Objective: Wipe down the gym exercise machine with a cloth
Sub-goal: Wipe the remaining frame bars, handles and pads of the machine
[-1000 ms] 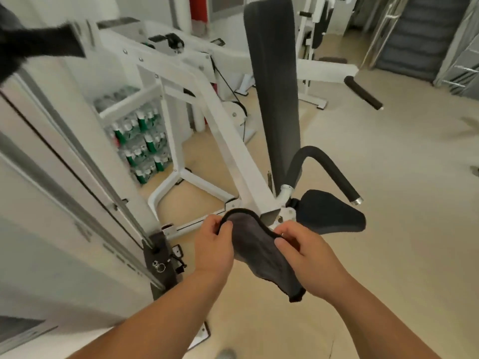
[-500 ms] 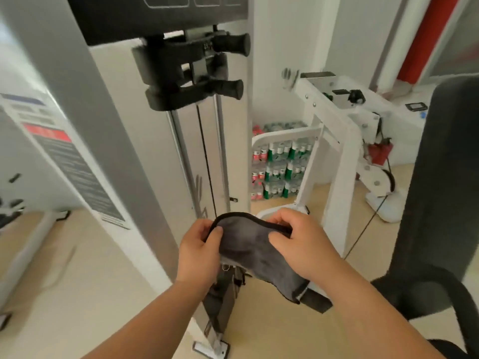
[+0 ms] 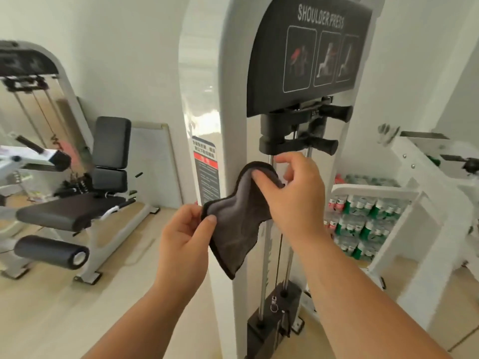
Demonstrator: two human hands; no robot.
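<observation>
Two hands, one cloth (image 3: pixel 233 224): your right hand (image 3: pixel 293 193) pinches its upper end just beside the upright guide rod (image 3: pixel 262 281); left hand (image 3: pixel 184 237) pinches the lower corner.

We see a pale beige floor (image 3: pixel 51 320) carrying everything here. Near the centre, the grey shoulder press tower (image 3: pixel 233 125) stands on it, with a dark base plate (image 3: pixel 255 332) at its foot. To the left, a padded bench machine (image 3: pixel 111 151) rests on flat feet. Farther back, a framed board (image 3: pixel 153 164) stands on the floor against the wall. At far right, packs of bottles (image 3: pixel 363 216) are stacked behind a white machine frame (image 3: pixel 427 255).
</observation>
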